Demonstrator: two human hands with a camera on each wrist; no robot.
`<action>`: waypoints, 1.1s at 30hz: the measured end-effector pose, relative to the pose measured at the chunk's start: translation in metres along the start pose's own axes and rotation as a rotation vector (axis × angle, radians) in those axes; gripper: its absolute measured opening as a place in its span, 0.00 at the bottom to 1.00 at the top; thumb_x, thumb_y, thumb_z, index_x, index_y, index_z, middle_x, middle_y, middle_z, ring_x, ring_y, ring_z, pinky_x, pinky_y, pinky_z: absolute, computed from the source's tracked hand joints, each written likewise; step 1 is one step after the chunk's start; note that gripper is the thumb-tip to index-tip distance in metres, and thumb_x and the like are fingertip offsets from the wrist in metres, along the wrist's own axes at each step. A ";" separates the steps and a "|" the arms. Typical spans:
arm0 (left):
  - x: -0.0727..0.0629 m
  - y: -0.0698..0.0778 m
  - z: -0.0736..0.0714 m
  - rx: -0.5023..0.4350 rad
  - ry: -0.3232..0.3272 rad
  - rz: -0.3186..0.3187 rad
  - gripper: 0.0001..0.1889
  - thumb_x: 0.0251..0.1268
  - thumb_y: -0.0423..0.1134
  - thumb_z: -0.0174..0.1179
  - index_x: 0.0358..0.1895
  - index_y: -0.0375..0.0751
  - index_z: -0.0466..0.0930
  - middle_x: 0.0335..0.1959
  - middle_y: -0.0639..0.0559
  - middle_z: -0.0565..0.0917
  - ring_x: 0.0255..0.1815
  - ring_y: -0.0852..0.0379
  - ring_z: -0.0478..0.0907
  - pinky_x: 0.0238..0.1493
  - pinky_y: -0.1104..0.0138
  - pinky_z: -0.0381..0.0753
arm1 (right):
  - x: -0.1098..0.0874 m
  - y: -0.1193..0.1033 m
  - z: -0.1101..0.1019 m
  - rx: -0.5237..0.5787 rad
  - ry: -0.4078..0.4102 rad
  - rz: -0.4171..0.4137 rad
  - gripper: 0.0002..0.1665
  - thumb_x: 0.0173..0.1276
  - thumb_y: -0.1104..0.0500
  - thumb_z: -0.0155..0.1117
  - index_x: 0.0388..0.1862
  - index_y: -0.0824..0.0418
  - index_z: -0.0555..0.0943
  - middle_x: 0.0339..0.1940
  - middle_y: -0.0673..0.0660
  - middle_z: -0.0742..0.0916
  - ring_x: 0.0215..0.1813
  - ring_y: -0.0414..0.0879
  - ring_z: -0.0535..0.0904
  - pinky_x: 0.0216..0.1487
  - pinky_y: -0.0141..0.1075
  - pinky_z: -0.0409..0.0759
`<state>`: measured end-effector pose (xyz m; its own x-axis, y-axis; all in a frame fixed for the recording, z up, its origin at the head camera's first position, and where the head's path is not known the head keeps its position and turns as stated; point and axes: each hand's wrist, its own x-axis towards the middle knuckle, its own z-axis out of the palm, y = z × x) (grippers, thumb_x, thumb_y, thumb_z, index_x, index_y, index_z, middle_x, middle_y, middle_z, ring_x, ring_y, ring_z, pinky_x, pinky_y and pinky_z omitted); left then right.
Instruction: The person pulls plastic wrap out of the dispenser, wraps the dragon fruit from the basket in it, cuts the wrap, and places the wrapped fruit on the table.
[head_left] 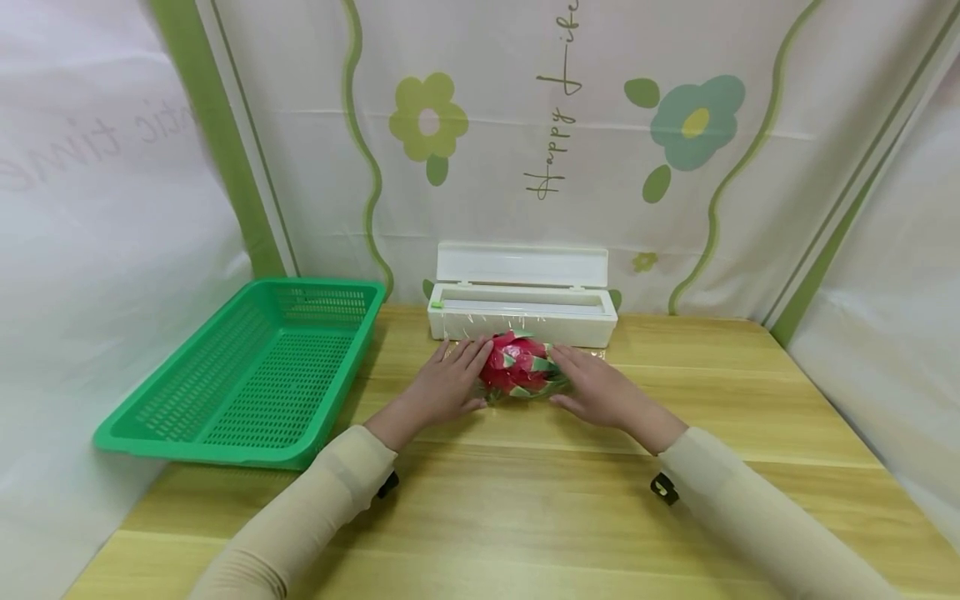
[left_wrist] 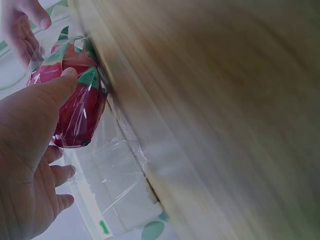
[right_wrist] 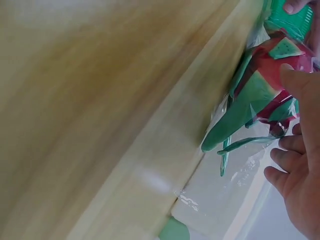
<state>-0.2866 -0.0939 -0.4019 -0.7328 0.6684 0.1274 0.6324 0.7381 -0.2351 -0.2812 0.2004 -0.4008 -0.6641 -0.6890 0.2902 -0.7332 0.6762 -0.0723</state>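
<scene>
A red dragon fruit (head_left: 516,365) with green scales lies in clear plastic wrap (left_wrist: 117,135) on the table, close in front of the white wrap dispenser (head_left: 525,325). My left hand (head_left: 442,385) is at the fruit's left end, its fingers reaching forward and its thumb against the wrapped side in the left wrist view. At the other end is my right hand (head_left: 600,390), thumb near side and fingers spread loosely beyond. Long green leaf tips (right_wrist: 237,120) show through the film in the right wrist view. The dispenser's lid (head_left: 522,265) stands up.
A green perforated basket (head_left: 341,408) stands at the left of the wooden table (head_left: 510,517). Behind the dispenser hangs a white printed cloth (head_left: 495,208), and more cloth closes off both sides. A small light-green piece (head_left: 437,305) sits at the dispenser's left end.
</scene>
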 end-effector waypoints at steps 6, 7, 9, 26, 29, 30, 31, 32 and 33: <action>0.002 0.000 0.001 -0.026 0.019 -0.001 0.51 0.63 0.63 0.59 0.76 0.33 0.47 0.75 0.38 0.56 0.73 0.39 0.56 0.69 0.43 0.52 | 0.006 0.002 0.003 0.003 -0.019 0.014 0.49 0.65 0.50 0.69 0.73 0.73 0.57 0.69 0.72 0.68 0.69 0.65 0.65 0.66 0.56 0.63; 0.003 -0.001 0.001 -0.026 0.024 0.000 0.51 0.62 0.63 0.59 0.76 0.33 0.47 0.75 0.38 0.56 0.73 0.39 0.57 0.69 0.43 0.52 | 0.006 0.002 0.003 0.001 -0.023 0.020 0.49 0.65 0.49 0.69 0.73 0.73 0.57 0.70 0.72 0.68 0.69 0.64 0.65 0.67 0.55 0.63; 0.004 -0.001 0.001 -0.023 0.026 0.003 0.51 0.62 0.64 0.59 0.76 0.34 0.46 0.75 0.38 0.57 0.73 0.39 0.57 0.69 0.43 0.53 | 0.008 0.003 0.004 -0.001 -0.033 0.033 0.50 0.65 0.48 0.69 0.74 0.73 0.57 0.70 0.71 0.67 0.69 0.64 0.65 0.66 0.55 0.64; 0.018 -0.007 0.005 -0.105 -0.011 -0.042 0.60 0.52 0.65 0.67 0.77 0.35 0.41 0.75 0.40 0.56 0.73 0.40 0.56 0.69 0.43 0.53 | 0.015 0.013 0.006 0.039 -0.047 0.065 0.55 0.59 0.46 0.74 0.73 0.73 0.57 0.71 0.71 0.67 0.69 0.65 0.65 0.66 0.54 0.64; 0.021 -0.008 0.005 -0.106 -0.017 -0.056 0.61 0.51 0.65 0.67 0.77 0.35 0.41 0.75 0.39 0.56 0.73 0.40 0.56 0.69 0.43 0.53 | 0.018 0.015 0.007 0.057 -0.049 0.075 0.57 0.58 0.45 0.75 0.74 0.71 0.56 0.71 0.71 0.67 0.69 0.65 0.64 0.67 0.54 0.63; 0.022 -0.009 0.005 -0.105 -0.017 -0.062 0.61 0.50 0.66 0.68 0.77 0.35 0.41 0.75 0.39 0.56 0.73 0.40 0.56 0.69 0.43 0.53 | 0.019 0.015 0.008 0.065 -0.050 0.079 0.58 0.57 0.45 0.75 0.74 0.70 0.56 0.71 0.70 0.67 0.69 0.64 0.65 0.67 0.54 0.63; 0.023 -0.009 0.005 -0.105 -0.016 -0.068 0.62 0.49 0.66 0.68 0.77 0.35 0.42 0.75 0.39 0.56 0.73 0.40 0.56 0.69 0.43 0.53 | 0.020 0.016 0.009 0.074 -0.052 0.084 0.58 0.57 0.45 0.75 0.75 0.69 0.55 0.71 0.70 0.67 0.69 0.64 0.65 0.67 0.54 0.63; 0.025 -0.009 0.005 -0.104 -0.016 -0.074 0.62 0.48 0.66 0.68 0.77 0.35 0.42 0.75 0.39 0.56 0.73 0.40 0.56 0.69 0.43 0.52 | 0.021 0.017 0.009 0.081 -0.052 0.087 0.59 0.56 0.45 0.76 0.75 0.69 0.55 0.71 0.70 0.67 0.69 0.64 0.65 0.67 0.54 0.63; 0.026 -0.010 0.005 -0.101 -0.016 -0.079 0.63 0.47 0.67 0.68 0.77 0.35 0.42 0.75 0.39 0.56 0.73 0.40 0.56 0.69 0.43 0.52 | 0.022 0.017 0.010 0.088 -0.052 0.090 0.60 0.55 0.44 0.76 0.75 0.69 0.54 0.71 0.69 0.67 0.69 0.64 0.65 0.67 0.54 0.63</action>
<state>-0.3129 -0.0844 -0.4016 -0.7847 0.6070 0.1257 0.5942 0.7943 -0.1268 -0.3102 0.1940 -0.4050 -0.7328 -0.6408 0.2288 -0.6788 0.7119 -0.1803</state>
